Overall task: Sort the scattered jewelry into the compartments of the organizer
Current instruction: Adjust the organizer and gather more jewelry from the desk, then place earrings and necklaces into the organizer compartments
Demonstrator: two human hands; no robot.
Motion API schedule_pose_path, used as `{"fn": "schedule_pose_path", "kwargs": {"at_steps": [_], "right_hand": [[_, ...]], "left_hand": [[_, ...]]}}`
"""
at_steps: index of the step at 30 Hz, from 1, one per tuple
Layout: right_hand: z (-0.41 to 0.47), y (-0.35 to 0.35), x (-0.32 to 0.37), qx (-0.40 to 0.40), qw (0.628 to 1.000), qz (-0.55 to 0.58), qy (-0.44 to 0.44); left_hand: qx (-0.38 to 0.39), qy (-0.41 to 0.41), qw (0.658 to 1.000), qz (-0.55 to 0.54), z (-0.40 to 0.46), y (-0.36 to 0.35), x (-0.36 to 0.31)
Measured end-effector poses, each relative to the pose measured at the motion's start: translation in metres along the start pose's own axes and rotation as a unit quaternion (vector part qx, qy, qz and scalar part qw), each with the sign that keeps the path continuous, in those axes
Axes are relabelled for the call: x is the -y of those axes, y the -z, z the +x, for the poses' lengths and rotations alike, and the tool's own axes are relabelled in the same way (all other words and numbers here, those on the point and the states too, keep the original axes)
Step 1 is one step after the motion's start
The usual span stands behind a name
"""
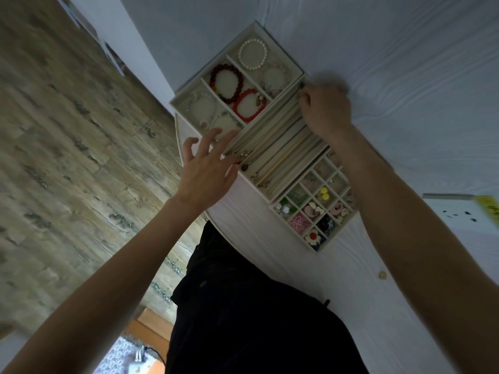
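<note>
Necklace step in hand. Organizer (272,197) sits on the white table (405,103): bracelet tray far, long-slot necklace tray (278,143) middle, earring grid near. Left hand (209,163) is spread open, fingertips on the pendant end. Right hand (325,107) is pinched shut at the far end, apparently on a chain; blurred, cannot be confirmed. Next move: chain to be laid straight in one slot.

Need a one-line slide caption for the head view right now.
Both hands, left hand and right hand, work at opposite ends of the necklace tray, between the bracelet tray and earring grid.
</note>
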State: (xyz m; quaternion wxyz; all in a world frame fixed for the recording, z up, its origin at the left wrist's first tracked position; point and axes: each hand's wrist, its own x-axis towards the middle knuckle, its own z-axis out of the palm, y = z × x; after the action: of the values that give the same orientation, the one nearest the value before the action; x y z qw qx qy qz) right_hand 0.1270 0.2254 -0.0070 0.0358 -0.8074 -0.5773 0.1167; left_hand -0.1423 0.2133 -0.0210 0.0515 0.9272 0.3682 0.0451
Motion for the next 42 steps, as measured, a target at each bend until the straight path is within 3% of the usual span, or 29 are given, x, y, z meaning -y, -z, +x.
{"fn": "schedule_pose_path", "kwargs": {"at_steps": [14, 18, 21, 24, 29, 32, 36, 39, 42], "right_hand": [[-0.009, 0.000, 0.008, 0.024, 0.998, 0.007, -0.053], [-0.019, 0.017, 0.012, 0.004, 0.989, 0.137, -0.057], [-0.054, 0.036, 0.007, -0.067, 0.970, 0.227, -0.053], [-0.112, 0.038, 0.004, -0.119, 0.962, 0.235, -0.069], [-0.242, 0.009, -0.030, -0.152, 0.954, 0.179, -0.185], [-0.306, -0.007, -0.058, -0.158, 0.928, 0.167, -0.292], [-0.357, -0.024, -0.095, -0.129, 0.874, 0.155, -0.442], [-0.368, -0.036, -0.112, -0.116, 0.846, 0.192, -0.485], [-0.365, -0.045, -0.118, -0.117, 0.857, 0.199, -0.460]], "left_hand": [[0.004, 0.001, 1.000, -0.012, -0.001, 0.002, 0.001], [-0.040, 0.004, 0.998, -0.048, -0.004, 0.014, -0.005], [-0.082, -0.016, 0.987, -0.137, 0.002, 0.029, -0.024], [-0.089, -0.059, 0.969, -0.223, 0.009, 0.040, -0.053], [0.010, -0.173, 0.942, -0.287, 0.017, 0.037, -0.129], [0.096, -0.233, 0.936, -0.246, 0.020, 0.018, -0.174], [0.176, -0.256, 0.946, -0.089, 0.020, -0.003, -0.212], [0.151, -0.239, 0.957, -0.060, 0.018, -0.013, -0.216], [0.102, -0.240, 0.964, -0.054, 0.016, -0.019, -0.212]]}}
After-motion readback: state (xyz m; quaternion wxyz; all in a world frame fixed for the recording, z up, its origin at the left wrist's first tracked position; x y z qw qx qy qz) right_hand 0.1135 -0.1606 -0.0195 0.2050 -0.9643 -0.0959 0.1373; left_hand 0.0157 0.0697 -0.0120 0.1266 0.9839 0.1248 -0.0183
